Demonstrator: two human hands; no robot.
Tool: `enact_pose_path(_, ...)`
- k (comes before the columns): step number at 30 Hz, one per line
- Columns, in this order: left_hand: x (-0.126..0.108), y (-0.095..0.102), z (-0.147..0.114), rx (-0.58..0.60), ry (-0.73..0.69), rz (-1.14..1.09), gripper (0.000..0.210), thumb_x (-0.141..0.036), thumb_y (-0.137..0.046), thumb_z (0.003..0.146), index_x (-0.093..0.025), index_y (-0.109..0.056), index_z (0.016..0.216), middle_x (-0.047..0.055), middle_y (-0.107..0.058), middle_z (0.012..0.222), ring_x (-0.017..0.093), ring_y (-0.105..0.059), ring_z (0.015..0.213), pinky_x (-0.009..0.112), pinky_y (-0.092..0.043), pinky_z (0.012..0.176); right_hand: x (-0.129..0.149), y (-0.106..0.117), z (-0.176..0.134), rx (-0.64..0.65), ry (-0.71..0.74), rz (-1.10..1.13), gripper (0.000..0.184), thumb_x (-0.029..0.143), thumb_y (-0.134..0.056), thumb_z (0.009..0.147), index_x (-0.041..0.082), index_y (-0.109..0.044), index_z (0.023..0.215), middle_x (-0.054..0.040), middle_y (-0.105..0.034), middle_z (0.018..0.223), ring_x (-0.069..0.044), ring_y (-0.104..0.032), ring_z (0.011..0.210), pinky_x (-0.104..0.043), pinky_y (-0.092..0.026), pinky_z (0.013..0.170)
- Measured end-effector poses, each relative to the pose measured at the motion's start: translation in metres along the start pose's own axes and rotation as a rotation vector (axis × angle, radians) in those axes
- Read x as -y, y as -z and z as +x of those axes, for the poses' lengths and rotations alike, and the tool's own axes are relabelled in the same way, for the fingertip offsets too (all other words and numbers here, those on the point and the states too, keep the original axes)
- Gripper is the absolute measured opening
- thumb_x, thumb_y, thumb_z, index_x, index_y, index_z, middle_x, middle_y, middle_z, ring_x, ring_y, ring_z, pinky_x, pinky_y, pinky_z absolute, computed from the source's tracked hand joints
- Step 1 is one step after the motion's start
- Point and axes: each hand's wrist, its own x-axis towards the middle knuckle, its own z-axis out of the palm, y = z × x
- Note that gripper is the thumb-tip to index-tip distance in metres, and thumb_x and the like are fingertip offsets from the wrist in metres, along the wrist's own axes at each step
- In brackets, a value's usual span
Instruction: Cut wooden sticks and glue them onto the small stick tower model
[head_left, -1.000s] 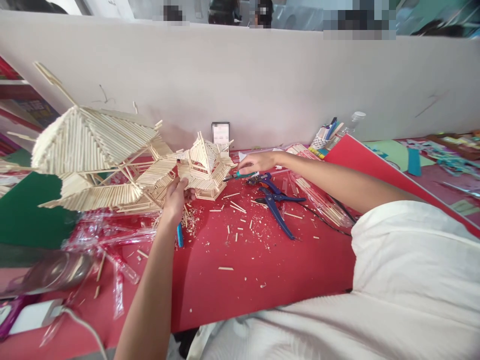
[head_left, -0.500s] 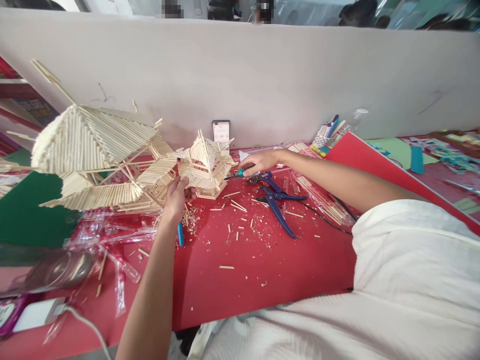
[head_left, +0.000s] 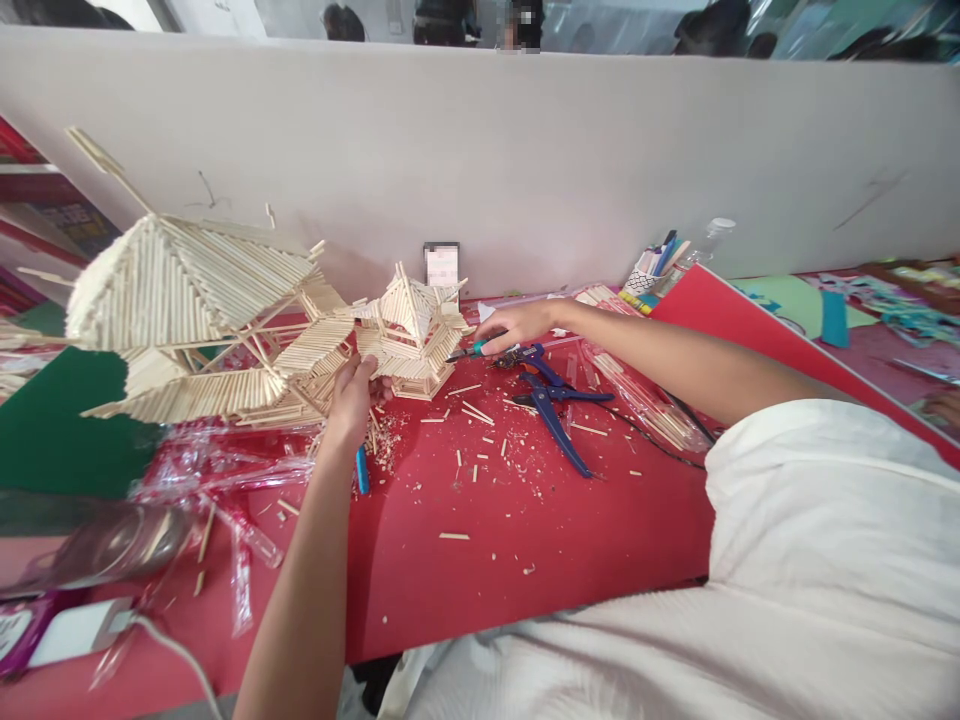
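A small pavilion model [head_left: 411,345] made of thin wooden sticks stands towards the back of the red table. My left hand [head_left: 354,392] is closed on its left side, thumb on top and fingers curled beneath the lower roof edge. From the other side, my right hand [head_left: 514,325] grips a teal-handled tool [head_left: 478,348]. The tool's dark, narrow tip points left and meets or nearly meets the small pavilion's right roof edge; its exact kind is unclear. A much larger stick pavilion [head_left: 217,290] stands to the left, its layered roofs reaching close to my left hand.
Blue-handled cutters [head_left: 555,420] lie right of centre among stick offcuts. Bundled sticks in plastic [head_left: 645,395] rest under my right forearm. A phone [head_left: 441,265] leans on the partition [head_left: 480,160]. Plastic wrappers [head_left: 240,470] and a white charger [head_left: 79,635] lie left.
Both hands, the tool and the small pavilion keep practically the same places. The view has shifted very slightly. A blurred shape, possibly another person's hand, has appeared at the right edge.
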Motion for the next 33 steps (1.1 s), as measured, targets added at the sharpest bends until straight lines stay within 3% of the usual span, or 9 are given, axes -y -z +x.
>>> enact_pose_path(16, -0.003, -0.001, -0.001, 0.007, 0.023, 0.040, 0.029, -0.045, -0.066, 0.076, -0.024, -0.048, 0.084, -0.006, -0.054, 0.064, 0.011, -0.058, 0.047, 0.022, -0.042, 0.045, 0.023, 0.002, -0.009, -0.039, -0.092, -0.186, 0.046, 0.059, -0.058, 0.094, 0.020, -0.072, 0.113, -0.0072, -0.074, 0.107, -0.021, -0.063, 0.088, -0.032, -0.043, 0.076)
enact_pose_path(22, -0.001, 0.000, 0.000, -0.016, 0.016, 0.034, 0.031, -0.045, -0.067, 0.076, -0.024, -0.047, 0.087, -0.005, -0.054, 0.066, 0.013, -0.061, 0.051, 0.023, -0.044, 0.046, 0.030, 0.007, -0.008, 0.051, -0.130, -0.132, 0.051, 0.065, -0.053, 0.095, 0.018, -0.072, 0.092, -0.0035, -0.071, 0.083, -0.017, -0.058, 0.072, -0.031, -0.041, 0.069)
enact_pose_path(33, -0.003, -0.001, -0.001, -0.006, 0.003, 0.028, 0.031, -0.044, -0.068, 0.077, -0.024, -0.046, 0.085, -0.005, -0.053, 0.067, 0.014, -0.063, 0.055, 0.023, -0.044, 0.048, 0.028, 0.009, -0.004, 0.090, -0.221, -0.137, 0.062, 0.075, -0.047, 0.093, 0.018, -0.068, 0.083, -0.0035, -0.066, 0.082, -0.018, -0.056, 0.074, -0.033, -0.042, 0.071)
